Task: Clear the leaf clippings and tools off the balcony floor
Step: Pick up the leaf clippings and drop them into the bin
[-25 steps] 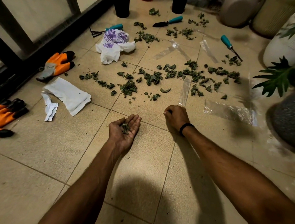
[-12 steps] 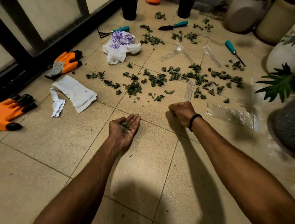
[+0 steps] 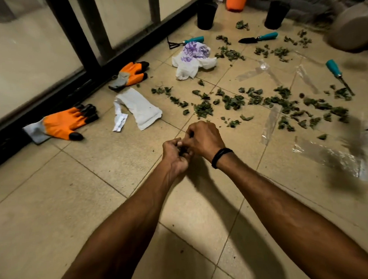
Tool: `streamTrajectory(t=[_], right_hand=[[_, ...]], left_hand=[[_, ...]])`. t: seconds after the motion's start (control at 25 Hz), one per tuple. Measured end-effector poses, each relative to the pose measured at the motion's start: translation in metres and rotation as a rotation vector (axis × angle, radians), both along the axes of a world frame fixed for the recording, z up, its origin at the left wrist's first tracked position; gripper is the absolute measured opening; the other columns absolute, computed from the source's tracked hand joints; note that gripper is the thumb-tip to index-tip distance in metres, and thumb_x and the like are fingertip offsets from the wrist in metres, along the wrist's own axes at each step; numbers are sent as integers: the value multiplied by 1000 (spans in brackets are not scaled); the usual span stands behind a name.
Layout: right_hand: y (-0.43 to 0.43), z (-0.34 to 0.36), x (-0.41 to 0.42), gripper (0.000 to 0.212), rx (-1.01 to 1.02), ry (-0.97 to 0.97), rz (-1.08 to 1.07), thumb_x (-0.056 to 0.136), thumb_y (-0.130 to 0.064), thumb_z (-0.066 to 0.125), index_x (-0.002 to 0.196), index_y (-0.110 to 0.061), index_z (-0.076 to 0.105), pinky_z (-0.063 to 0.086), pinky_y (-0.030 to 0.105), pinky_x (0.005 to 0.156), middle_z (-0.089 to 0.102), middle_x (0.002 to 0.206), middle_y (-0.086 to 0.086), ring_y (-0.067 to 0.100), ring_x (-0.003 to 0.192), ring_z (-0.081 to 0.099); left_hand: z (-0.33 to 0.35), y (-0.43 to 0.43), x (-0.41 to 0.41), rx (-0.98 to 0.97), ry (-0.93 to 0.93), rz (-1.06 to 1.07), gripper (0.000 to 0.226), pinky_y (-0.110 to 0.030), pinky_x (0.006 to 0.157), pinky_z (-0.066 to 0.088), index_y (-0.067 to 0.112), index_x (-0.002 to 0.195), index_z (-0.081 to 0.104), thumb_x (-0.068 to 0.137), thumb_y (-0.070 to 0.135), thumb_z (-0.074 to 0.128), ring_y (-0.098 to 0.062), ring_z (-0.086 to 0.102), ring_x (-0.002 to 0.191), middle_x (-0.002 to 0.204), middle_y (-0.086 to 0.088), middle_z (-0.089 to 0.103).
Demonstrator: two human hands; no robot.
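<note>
Above the tiled floor [image 3: 55, 208], near the middle of the view, the left hand [image 3: 175, 155] and right hand [image 3: 204, 138] met, touching. The left hand was cupped, palm up, fingers curled around a small wad of clippings [image 3: 182, 151]; the right hand, knuckles up and fingers bent, pressed against it, but whether it gripped anything could not be told. A black band [image 3: 220, 156] circled the right wrist. Beyond the hands, loose leaves [image 3: 282, 101] lay scattered in a broad strip across the floor, with more near the far pots [image 3: 206, 15]. Three teal-handled tools lay among them: a rake [image 3: 185, 42] and a trowel [image 3: 258, 38] at the far side, a third tool [image 3: 338, 75] at the right. Two orange gloves [image 3: 62, 123] lay by the black rail [image 3: 75, 89], well apart from the leaves. Between gloves and leaves lay a white wrapper [image 3: 141, 109] and a white bag [image 3: 192, 58]. Clear plastic strips [image 3: 271, 123] lay among the leaves at the right.
</note>
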State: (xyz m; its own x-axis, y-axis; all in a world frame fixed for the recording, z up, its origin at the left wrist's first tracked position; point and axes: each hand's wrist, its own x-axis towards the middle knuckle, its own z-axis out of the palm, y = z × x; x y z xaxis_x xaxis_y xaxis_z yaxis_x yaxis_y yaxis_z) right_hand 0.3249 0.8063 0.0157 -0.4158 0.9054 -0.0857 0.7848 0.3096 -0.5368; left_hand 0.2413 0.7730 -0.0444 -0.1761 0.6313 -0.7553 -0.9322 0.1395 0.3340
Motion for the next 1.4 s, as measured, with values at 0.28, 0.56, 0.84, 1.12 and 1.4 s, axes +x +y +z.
streamTrajectory(t=[0.28, 0.56, 0.84, 1.12, 1.4], right_hand=[[0, 9, -54, 7, -598, 636, -70, 90, -9, 68, 91, -4, 72, 59, 35, 78, 74, 85, 13, 22, 76, 69], [22, -42, -27, 18, -303, 94, -134, 89, -19, 70, 104, -11, 76, 52, 33, 95, 74, 105, 4, 17, 99, 66], [-9, -96, -10, 38, -302, 71, -75, 91, -52, 52, 97, -15, 55, 46, 38, 64, 55, 101, 5, 20, 84, 55], [-9, -112, -3, 41, -48, -191, 283, 95, -51, 33, 121, -24, 51, 35, 25, 69, 37, 103, -7, 12, 93, 42], [-41, -119, 27, 23, -133, 148, 112, 90, -24, 67, 112, -19, 72, 32, 3, 78, 54, 102, -5, 8, 100, 49]], left_hand=[[-7, -25, -81, 171, -191, 191, 37, -39, 67, 61, -6, 97, 64, 100, 14, 33, -32, 72, 72, 87, -23, 71], [7, -41, -155, 291, -178, 453, 38, -42, 84, 60, -10, 112, 62, 98, 9, 32, -39, 72, 96, 109, -30, 69], [-4, -39, -156, 269, -164, 450, 40, -42, 87, 59, -8, 116, 62, 97, 11, 33, -38, 71, 98, 111, -27, 69], [-15, -37, -133, 205, -174, 393, 41, -43, 76, 62, -7, 120, 62, 97, 13, 34, -38, 70, 101, 112, -26, 69], [-10, -38, -122, 205, -168, 379, 40, -44, 74, 62, -8, 118, 62, 98, 13, 35, -39, 72, 95, 109, -27, 70]])
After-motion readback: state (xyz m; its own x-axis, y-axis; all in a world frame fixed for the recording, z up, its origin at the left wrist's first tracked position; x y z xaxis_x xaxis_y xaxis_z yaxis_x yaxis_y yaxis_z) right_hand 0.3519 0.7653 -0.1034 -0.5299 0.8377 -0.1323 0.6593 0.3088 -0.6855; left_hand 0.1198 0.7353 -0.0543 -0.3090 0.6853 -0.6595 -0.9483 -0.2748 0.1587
